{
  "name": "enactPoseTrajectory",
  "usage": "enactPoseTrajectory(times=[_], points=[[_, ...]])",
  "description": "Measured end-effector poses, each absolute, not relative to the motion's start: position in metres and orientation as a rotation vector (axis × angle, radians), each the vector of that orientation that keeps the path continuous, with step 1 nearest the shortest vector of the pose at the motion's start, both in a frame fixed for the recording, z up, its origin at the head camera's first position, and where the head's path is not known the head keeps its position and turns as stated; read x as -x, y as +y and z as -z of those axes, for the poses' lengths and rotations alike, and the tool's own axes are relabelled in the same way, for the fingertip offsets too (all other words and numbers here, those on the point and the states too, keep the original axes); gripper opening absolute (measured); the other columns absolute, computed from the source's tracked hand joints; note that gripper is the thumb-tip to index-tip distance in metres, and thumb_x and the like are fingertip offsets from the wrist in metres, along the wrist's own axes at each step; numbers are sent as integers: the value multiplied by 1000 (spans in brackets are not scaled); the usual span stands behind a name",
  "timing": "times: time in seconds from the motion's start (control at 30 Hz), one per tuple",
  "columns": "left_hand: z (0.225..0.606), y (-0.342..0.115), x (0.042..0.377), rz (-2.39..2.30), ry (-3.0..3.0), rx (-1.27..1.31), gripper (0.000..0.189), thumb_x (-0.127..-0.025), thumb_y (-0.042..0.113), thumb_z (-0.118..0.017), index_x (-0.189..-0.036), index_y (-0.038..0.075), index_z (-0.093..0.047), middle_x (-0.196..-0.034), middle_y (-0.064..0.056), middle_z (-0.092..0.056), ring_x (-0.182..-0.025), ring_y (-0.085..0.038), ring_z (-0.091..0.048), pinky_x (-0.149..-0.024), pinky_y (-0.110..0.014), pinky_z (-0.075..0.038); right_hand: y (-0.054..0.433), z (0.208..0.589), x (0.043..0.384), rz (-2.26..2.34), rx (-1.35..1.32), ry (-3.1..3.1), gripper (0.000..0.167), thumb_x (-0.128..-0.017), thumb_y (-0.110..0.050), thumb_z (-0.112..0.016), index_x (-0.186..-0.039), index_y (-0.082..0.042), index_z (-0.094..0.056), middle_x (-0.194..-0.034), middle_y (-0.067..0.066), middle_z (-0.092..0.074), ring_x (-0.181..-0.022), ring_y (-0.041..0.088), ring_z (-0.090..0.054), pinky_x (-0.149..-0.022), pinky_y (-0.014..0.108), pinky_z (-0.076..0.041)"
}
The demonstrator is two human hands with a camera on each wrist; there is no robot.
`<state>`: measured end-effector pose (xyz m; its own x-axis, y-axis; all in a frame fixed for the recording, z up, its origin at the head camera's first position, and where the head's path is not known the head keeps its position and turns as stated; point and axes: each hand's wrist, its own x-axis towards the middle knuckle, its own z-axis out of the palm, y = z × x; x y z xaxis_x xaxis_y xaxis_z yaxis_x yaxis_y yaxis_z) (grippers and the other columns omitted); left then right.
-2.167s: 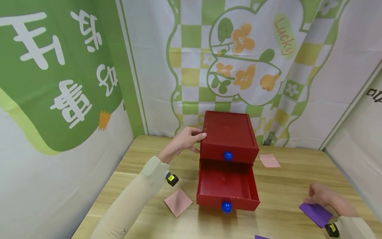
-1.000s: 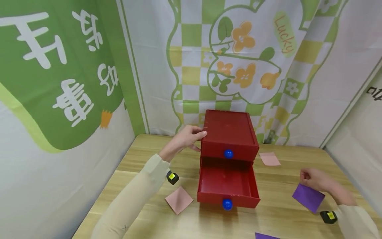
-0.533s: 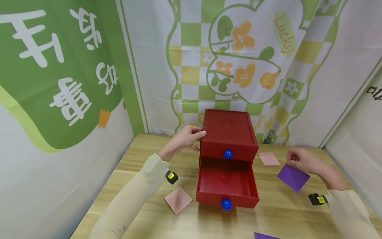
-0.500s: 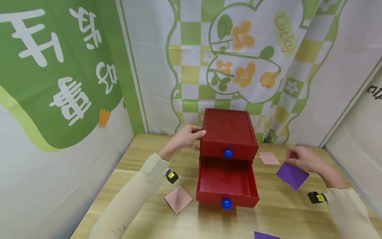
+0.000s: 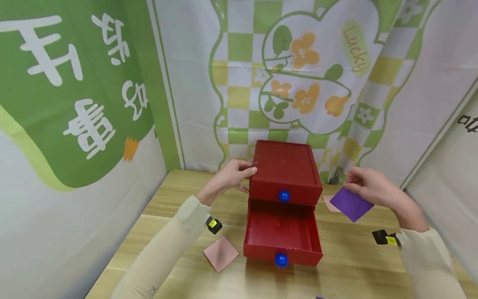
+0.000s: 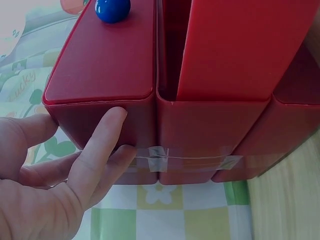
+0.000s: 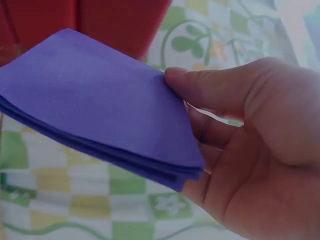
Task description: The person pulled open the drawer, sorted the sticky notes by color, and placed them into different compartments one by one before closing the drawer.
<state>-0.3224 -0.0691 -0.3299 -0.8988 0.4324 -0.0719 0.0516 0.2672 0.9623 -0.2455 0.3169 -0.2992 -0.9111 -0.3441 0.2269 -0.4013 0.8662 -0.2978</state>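
A red drawer cabinet (image 5: 285, 162) with blue knobs stands at the back of the table. Its top drawer (image 5: 267, 192) is closed, while the drawer below (image 5: 278, 232) is pulled out and looks empty. My left hand (image 5: 232, 174) rests against the cabinet's left side, near its upper edge; the left wrist view shows extended fingers (image 6: 97, 150) touching the red wall. To the right of the cabinet, my right hand (image 5: 373, 187) pinches a purple square of paper (image 5: 352, 204) by one corner, above the table. Close up, this purple paper (image 7: 100, 95) shows several layers.
One pink paper square (image 5: 221, 254) lies left of the open drawer. Another pink square (image 5: 330, 203) is partly hidden behind the purple paper. A sliver of purple (image 5: 320, 297) shows at the bottom edge. Printed curtains (image 5: 239, 99) enclose the wooden table (image 5: 168, 195).
My right hand has lifted the purple paper from the table's right side and carried it leftward and farther back, toward the cabinet. The left hand stays on the cabinet.
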Motion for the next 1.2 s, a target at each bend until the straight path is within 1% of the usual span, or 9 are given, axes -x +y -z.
enactPoseTrajectory(times=[0.2,0.33,0.6,0.7,0.87,1.03,1.2], points=[[332,-71,322,-1660,2242,-427,46,-101,22,-57,-138,-5,-50,-130,-20,-56,-122,-31,-54,-75,-47,-64,290,286,243,-456,-609,-2836,14,-92,-12,-67,-85,-13,-55,-73,-2,-61,-64,12,-53,-55,23,-43],[332,-71,321,-1652,2245,-431,46,-101,21,-57,-137,-5,-50,-129,-21,-56,-120,-31,-55,-72,-44,-65,273,278,238,-443,-663,-2799,14,-91,-9,-67,-85,-14,-56,-72,-2,-61,-63,12,-52,-54,23,-45],[332,-70,322,-1654,2236,-427,44,-101,21,-57,-135,-5,-52,-128,-21,-56,-120,-30,-55,-73,-45,-64,248,261,231,-321,-789,-2652,17,-88,-2,-69,-80,-15,-59,-69,-7,-56,-61,7,-48,-53,20,-43],[332,-70,323,-1659,2226,-421,42,-101,21,-57,-134,-5,-53,-127,-20,-56,-118,-29,-55,-74,-47,-64,243,255,230,-297,-793,-2629,18,-88,-1,-68,-80,-15,-59,-71,-6,-56,-63,8,-48,-55,21,-42],[331,-69,325,-1656,2222,-431,43,-100,21,-58,-135,-4,-53,-129,-20,-56,-122,-30,-53,-77,-50,-63,239,248,225,-273,-768,-2582,18,-88,3,-64,-83,-13,-60,-75,-3,-58,-66,10,-50,-56,23,-44],[331,-68,326,-1655,2224,-447,44,-100,20,-58,-135,-5,-52,-130,-20,-55,-124,-31,-53,-80,-53,-61,233,245,221,-308,-814,-2510,18,-85,2,-69,-85,-13,-60,-77,-4,-61,-66,8,-52,-55,21,-47],[331,-69,327,-1647,2235,-453,43,-101,20,-57,-134,-5,-53,-129,-20,-56,-123,-32,-53,-75,-49,-64,219,249,219,-337,-919,-2478,19,-83,0,-74,-86,-14,-61,-77,-6,-61,-67,6,-52,-56,20,-49]])
